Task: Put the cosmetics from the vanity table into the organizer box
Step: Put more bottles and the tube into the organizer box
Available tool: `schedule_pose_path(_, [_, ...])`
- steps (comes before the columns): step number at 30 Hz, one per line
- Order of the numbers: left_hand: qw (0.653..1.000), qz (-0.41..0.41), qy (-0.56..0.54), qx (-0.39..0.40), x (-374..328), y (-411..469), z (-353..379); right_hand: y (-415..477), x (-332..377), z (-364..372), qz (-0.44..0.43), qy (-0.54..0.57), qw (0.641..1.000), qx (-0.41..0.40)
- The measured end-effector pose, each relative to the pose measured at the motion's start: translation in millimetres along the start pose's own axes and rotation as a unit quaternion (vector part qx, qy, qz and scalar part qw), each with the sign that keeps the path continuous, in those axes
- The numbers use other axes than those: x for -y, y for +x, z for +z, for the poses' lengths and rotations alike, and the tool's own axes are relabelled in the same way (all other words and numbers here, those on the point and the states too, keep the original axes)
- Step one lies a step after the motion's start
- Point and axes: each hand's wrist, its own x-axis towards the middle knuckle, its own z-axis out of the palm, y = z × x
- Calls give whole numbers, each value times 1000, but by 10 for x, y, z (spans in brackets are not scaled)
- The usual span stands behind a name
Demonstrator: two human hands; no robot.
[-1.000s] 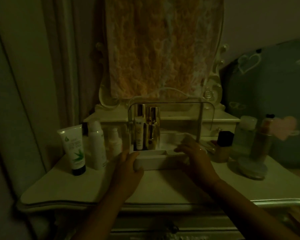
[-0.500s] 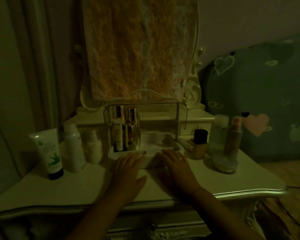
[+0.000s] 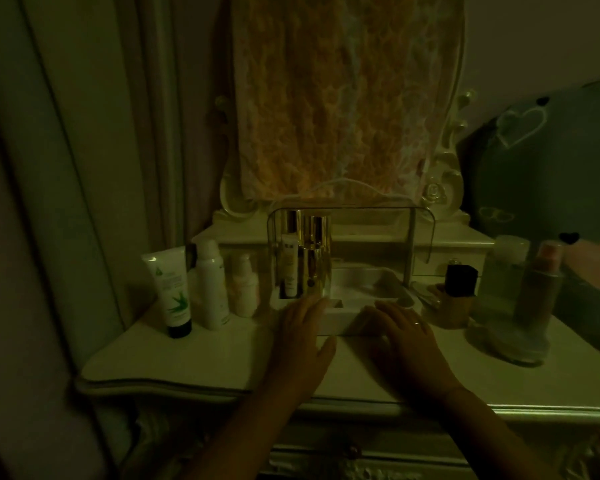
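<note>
The white organizer box (image 3: pixel 368 289) with a clear raised lid stands mid-table. Gold bottles (image 3: pixel 314 254) and a small white tube (image 3: pixel 290 268) stand in its left compartment. My left hand (image 3: pixel 300 337) and my right hand (image 3: pixel 400 336) lie flat with straight fingers against the box's front edge, holding nothing. Left of the box stand a white tube with a green leaf (image 3: pixel 172 289), a white spray bottle (image 3: pixel 211 284) and a small pale bottle (image 3: pixel 245 287). To the right are a black-capped foundation bottle (image 3: pixel 456 294), a clear bottle (image 3: pixel 504 271), a pink-capped bottle (image 3: pixel 541 285) and a round jar (image 3: pixel 510 341).
The vanity table (image 3: pixel 201 368) has a curved front edge and a drawer below. A cloth-covered mirror (image 3: pixel 343 98) rises behind the box. A curtain (image 3: pixel 66 168) hangs at the left. A grey heart-patterned bedding heap (image 3: pixel 551 168) lies at the right.
Both hands slid from the box's sides to its front edge and lie flatter. The view swung to the right, then back to the left. No cosmetic was moved.
</note>
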Motion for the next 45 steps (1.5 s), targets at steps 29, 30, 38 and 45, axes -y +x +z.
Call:
schedule_pose_path(29, [880,-356,-225,-218,1270,-70,-1096,-37,111,-105,25,-5,999,29])
schedule_pose_path(30, [881,-353,-225,-219,1248,-91,-1099,-38,107,-101,24,0,999,27])
schedule_pose_path(38, [900,-307,-223,-212,930,-375,-979,-32,81,-47,24,2,1000,14])
schedule_pose_path(45, [902,-275,-320,-95,515,-306,-603,-2,64,-45,21,9,1000,10])
